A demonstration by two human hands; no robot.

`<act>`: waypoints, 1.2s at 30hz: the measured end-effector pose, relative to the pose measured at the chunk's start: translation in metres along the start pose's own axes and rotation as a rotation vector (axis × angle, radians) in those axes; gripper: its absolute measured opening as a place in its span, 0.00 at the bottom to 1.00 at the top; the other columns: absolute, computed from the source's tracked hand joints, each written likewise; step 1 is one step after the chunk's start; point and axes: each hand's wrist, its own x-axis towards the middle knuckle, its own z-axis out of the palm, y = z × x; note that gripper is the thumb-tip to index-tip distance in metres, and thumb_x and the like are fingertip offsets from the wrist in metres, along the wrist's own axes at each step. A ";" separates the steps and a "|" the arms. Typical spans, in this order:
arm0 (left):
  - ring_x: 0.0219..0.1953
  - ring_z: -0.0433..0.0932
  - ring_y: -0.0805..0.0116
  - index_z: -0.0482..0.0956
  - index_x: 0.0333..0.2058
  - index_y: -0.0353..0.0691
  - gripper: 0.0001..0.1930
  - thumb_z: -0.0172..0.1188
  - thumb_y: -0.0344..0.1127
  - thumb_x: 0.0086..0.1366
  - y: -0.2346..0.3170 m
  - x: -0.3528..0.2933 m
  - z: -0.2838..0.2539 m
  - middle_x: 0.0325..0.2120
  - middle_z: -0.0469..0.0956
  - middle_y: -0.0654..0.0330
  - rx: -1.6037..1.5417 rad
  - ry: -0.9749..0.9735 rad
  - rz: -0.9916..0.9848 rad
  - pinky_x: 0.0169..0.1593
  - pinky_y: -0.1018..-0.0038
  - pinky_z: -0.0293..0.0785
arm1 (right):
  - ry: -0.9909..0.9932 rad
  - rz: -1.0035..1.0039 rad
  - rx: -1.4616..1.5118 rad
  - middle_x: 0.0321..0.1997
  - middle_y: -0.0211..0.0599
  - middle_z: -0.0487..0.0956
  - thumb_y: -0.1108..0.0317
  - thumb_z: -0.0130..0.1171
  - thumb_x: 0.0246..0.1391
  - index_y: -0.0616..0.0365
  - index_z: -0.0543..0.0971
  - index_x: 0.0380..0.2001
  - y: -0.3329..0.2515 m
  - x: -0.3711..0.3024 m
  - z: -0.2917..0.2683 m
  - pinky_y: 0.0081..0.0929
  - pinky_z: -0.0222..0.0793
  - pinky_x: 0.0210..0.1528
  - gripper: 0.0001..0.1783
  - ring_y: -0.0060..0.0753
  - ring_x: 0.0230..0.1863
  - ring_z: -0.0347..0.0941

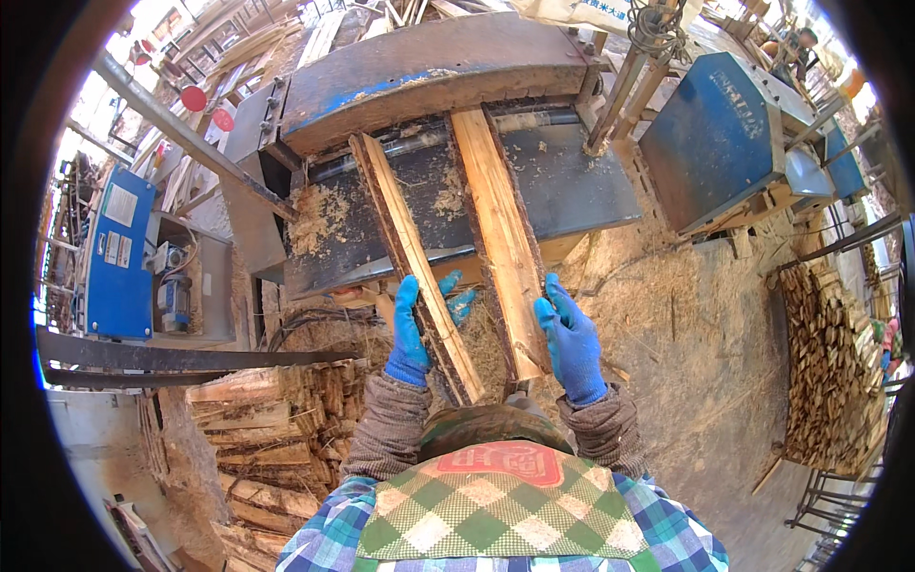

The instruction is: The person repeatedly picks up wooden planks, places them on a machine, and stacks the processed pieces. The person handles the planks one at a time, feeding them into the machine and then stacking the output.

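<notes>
Two rough-sawn boards with bark edges lie side by side, their far ends on the machine's dark metal bed and their near ends reaching toward me. My left hand (408,334), in a blue glove, is closed around the narrow board (419,257) from beneath. Its thumb side shows at the left edge, and its fingertips come out on the right. Along the right edge of the wide board (502,243), near its close end, my blue-gloved right hand (574,345) is holding on. Some of its fingers are hidden by the wood.
The machine's metal housing (434,81) spans the far side, with sawdust (319,217) on the bed. A blue cabinet (710,143) stands right, and a blue panel (120,253) left. Split wood (262,419) lies at lower left. Stacked wood pieces (827,372) stand far right, near another person.
</notes>
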 end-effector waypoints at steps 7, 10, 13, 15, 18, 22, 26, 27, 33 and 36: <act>0.60 0.72 0.38 0.52 0.72 0.45 0.42 0.55 0.60 0.68 0.002 0.001 0.012 0.64 0.65 0.38 0.079 0.070 -0.016 0.58 0.51 0.80 | 0.250 -0.236 -0.493 0.57 0.47 0.77 0.71 0.58 0.65 0.63 0.76 0.59 0.027 0.056 0.014 0.31 0.73 0.56 0.20 0.37 0.56 0.74; 0.56 0.76 0.38 0.52 0.72 0.44 0.43 0.56 0.61 0.67 0.000 0.003 0.007 0.64 0.66 0.39 0.083 0.096 -0.034 0.54 0.52 0.83 | 0.430 -0.540 -0.575 0.46 0.47 0.78 0.75 0.59 0.62 0.61 0.77 0.58 0.027 0.112 0.032 0.34 0.74 0.48 0.20 0.44 0.46 0.75; 0.53 0.79 0.40 0.52 0.71 0.41 0.44 0.56 0.61 0.67 -0.003 0.004 0.005 0.64 0.66 0.39 0.054 0.125 -0.025 0.44 0.58 0.87 | 0.498 -0.576 -0.625 0.48 0.47 0.78 0.73 0.57 0.64 0.61 0.77 0.58 0.021 0.157 0.045 0.33 0.73 0.51 0.19 0.41 0.47 0.75; 0.55 0.77 0.39 0.51 0.72 0.42 0.44 0.54 0.62 0.67 0.000 0.005 -0.002 0.65 0.64 0.40 0.072 0.061 -0.048 0.51 0.54 0.83 | 0.536 -0.561 -0.613 0.49 0.48 0.77 0.71 0.56 0.65 0.59 0.77 0.58 0.016 0.187 0.057 0.34 0.72 0.52 0.19 0.42 0.48 0.75; 0.61 0.71 0.36 0.48 0.72 0.39 0.48 0.57 0.63 0.65 0.008 0.004 0.006 0.67 0.61 0.40 0.094 0.083 -0.091 0.60 0.48 0.77 | 0.551 -0.367 -0.625 0.47 0.46 0.76 0.69 0.56 0.64 0.58 0.75 0.59 0.010 0.213 0.064 0.39 0.72 0.49 0.21 0.46 0.47 0.75; 0.65 0.66 0.38 0.49 0.71 0.34 0.48 0.58 0.60 0.66 0.016 0.007 -0.015 0.67 0.61 0.40 0.133 0.060 -0.136 0.62 0.51 0.74 | 0.548 -0.346 -0.576 0.48 0.46 0.77 0.61 0.53 0.67 0.57 0.76 0.58 0.011 0.213 0.067 0.41 0.72 0.50 0.21 0.47 0.46 0.75; 0.55 0.79 0.53 0.65 0.64 0.31 0.33 0.56 0.52 0.71 0.017 0.017 -0.045 0.55 0.77 0.46 0.175 0.175 -0.132 0.56 0.58 0.81 | 0.398 -0.430 -0.572 0.48 0.45 0.77 0.59 0.54 0.67 0.55 0.78 0.58 0.003 0.200 0.060 0.38 0.72 0.48 0.21 0.42 0.45 0.75; 0.56 0.78 0.58 0.66 0.64 0.33 0.33 0.57 0.52 0.70 0.019 0.015 -0.047 0.56 0.76 0.50 0.248 0.228 -0.164 0.58 0.61 0.77 | 0.290 -0.460 -0.545 0.49 0.45 0.77 0.59 0.55 0.66 0.56 0.77 0.58 0.003 0.184 0.059 0.38 0.72 0.48 0.21 0.41 0.45 0.74; 0.57 0.77 0.60 0.69 0.63 0.35 0.32 0.58 0.53 0.70 0.013 0.015 -0.027 0.58 0.75 0.53 0.391 0.282 -0.077 0.58 0.64 0.76 | -0.341 -0.125 -0.212 0.73 0.49 0.63 0.59 0.61 0.64 0.58 0.62 0.71 0.067 -0.005 0.058 0.36 0.58 0.71 0.36 0.40 0.72 0.61; 0.52 0.79 0.60 0.72 0.61 0.36 0.33 0.58 0.58 0.69 -0.007 0.016 -0.016 0.54 0.77 0.52 0.372 0.414 0.050 0.54 0.62 0.79 | -0.126 -0.049 -0.228 0.64 0.51 0.74 0.61 0.60 0.65 0.55 0.67 0.68 0.040 -0.049 0.045 0.31 0.72 0.58 0.30 0.35 0.61 0.75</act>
